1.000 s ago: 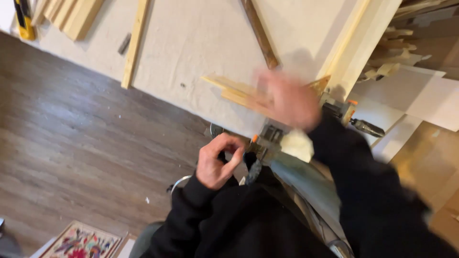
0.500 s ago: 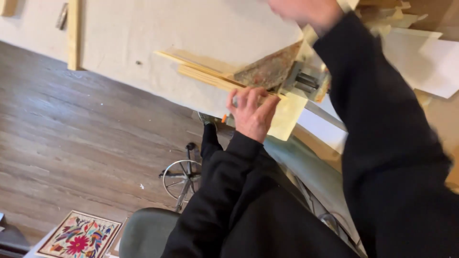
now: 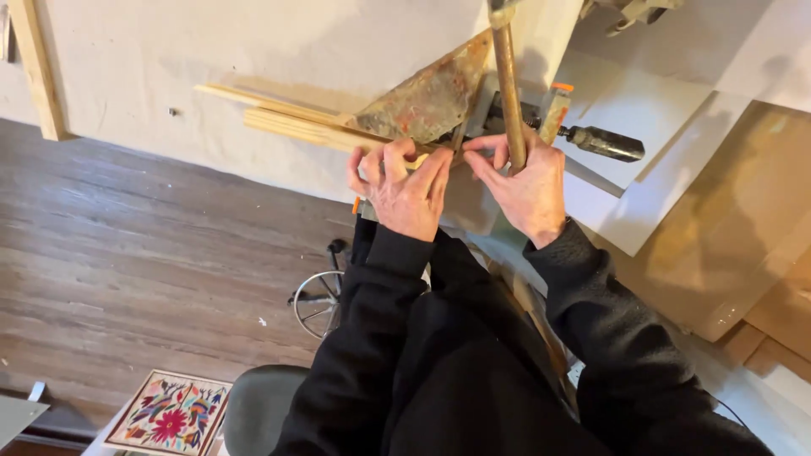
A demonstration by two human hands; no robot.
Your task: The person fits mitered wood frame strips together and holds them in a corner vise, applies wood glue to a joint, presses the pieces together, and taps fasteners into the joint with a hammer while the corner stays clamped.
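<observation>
My left hand point(image 3: 404, 187) rests on the near ends of a bundle of thin wooden strips point(image 3: 291, 125), fingers curled together and pressing down on the wood where it meets a rusty triangular metal plate point(image 3: 431, 100). The strips run away to the left across a pale canvas drop cloth point(image 3: 211, 51); the plate lies over their right end, its point toward the far right.

My right hand point(image 3: 525, 181) is just right of the left, near it but apart. Its thumb and forefinger are closed on a wooden hammer handle point(image 3: 507, 84), which rises toward the far edge of the view; the hammer's head is mostly cut off by the frame.

Just beyond the right hand sits a clamp with orange parts point(image 3: 553, 105) and a dark cylindrical handle point(image 3: 604, 143) pointing right, over white sheets point(image 3: 642, 101). Brown cardboard point(image 3: 743, 228) lies farther right. Another wooden strip point(image 3: 34, 67) lies at far left. Near me: dark plank floor point(image 3: 127, 253), a wire wheel point(image 3: 319, 304), an embroidered floral panel point(image 3: 169, 414).
</observation>
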